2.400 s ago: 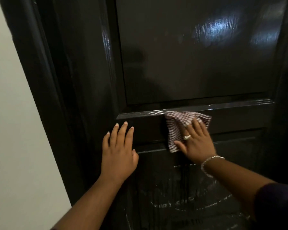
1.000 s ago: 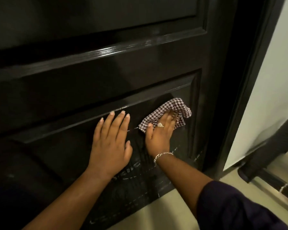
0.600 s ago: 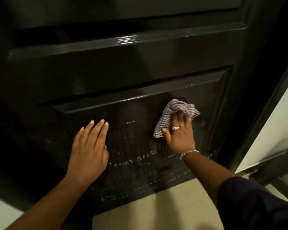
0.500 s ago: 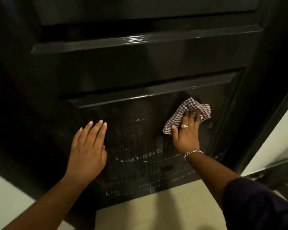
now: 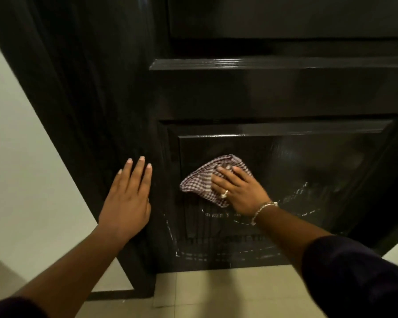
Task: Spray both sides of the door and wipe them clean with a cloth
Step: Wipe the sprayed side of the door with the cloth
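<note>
Cloth (image 5: 208, 182): under our flat right hand (image 5: 239, 191), now swept leftward on lower door (image 5: 251, 92) panel.
Left hand (image 5: 126, 198): open, bracing left of cloth.
Streaks (image 5: 228, 246): below grip; wiping unfinished.

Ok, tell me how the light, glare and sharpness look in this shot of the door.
Head view: dim overall; the dark door swallows detail, with glare streaks along its glossy moulding and a soft sheen on the lower panel. Wet streaks below the cloth catch light. Both hands, left hand and right hand, look fairly sharp; wide-angle bending shows at the frame edges.
</note>
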